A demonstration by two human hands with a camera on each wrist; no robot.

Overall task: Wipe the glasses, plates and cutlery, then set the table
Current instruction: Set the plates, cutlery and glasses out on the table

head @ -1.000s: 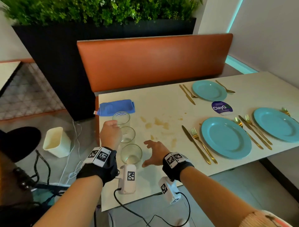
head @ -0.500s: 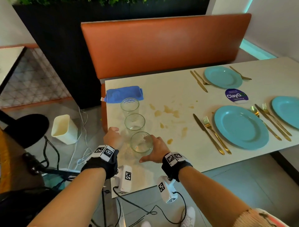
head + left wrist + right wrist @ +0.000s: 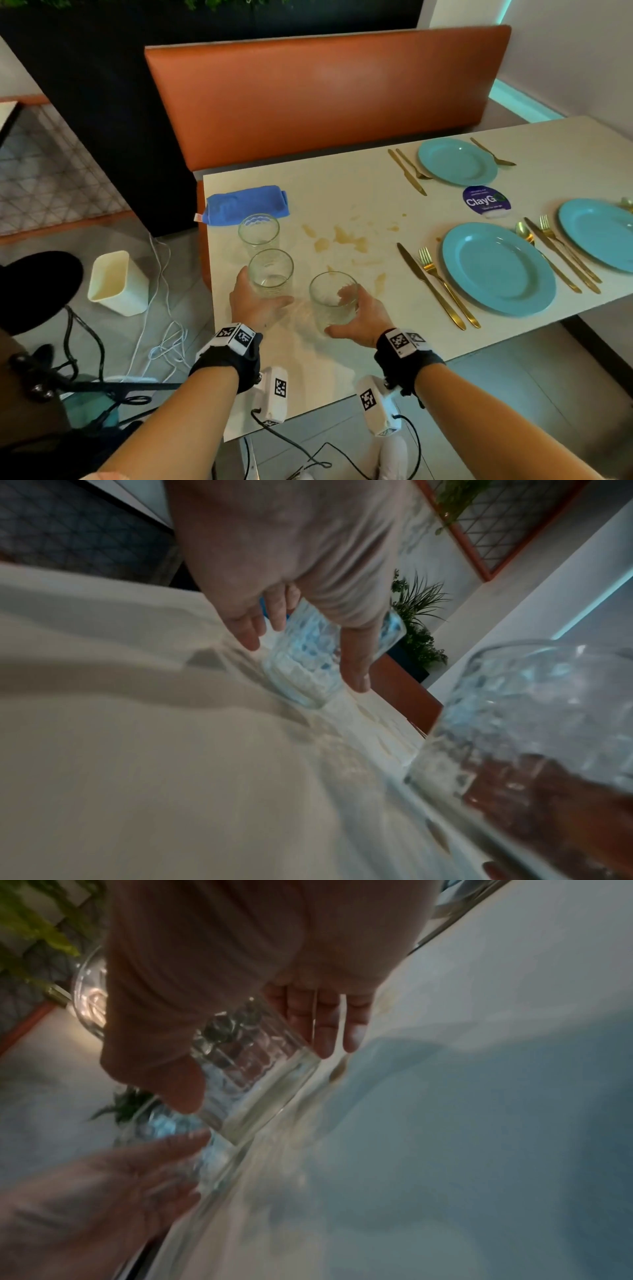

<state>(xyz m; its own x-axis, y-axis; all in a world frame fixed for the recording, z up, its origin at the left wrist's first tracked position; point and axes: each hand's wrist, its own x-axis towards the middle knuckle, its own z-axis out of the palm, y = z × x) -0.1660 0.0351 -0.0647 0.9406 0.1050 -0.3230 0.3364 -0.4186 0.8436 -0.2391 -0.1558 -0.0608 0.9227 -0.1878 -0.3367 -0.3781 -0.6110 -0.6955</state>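
Three clear glasses stand near the table's left end. My right hand (image 3: 339, 313) grips the near glass (image 3: 330, 291) with the thumb in front and the fingers behind; in the right wrist view the same hand (image 3: 257, 1061) wraps that glass (image 3: 260, 1053). My left hand (image 3: 265, 287) cups the base of the middle glass (image 3: 270, 267), fingers on its left and thumb in front. In the left wrist view that hand (image 3: 301, 664) straddles the middle glass (image 3: 308, 642). Beyond them the far glass (image 3: 258, 231) stands alone. A folded blue cloth (image 3: 246, 205) lies behind it.
Brown stains (image 3: 346, 240) mark the white table (image 3: 342, 370). To the right lie three teal plates (image 3: 496, 267) with gold cutlery (image 3: 431, 284) and a round purple sign (image 3: 486, 201). An orange bench (image 3: 325, 96) lines the far side. A white bin (image 3: 118, 282) and cables are on the floor.
My right hand closed on the near glass and slid it to the right, away from the row. My left hand came back to the middle glass. The head view swung left and down.
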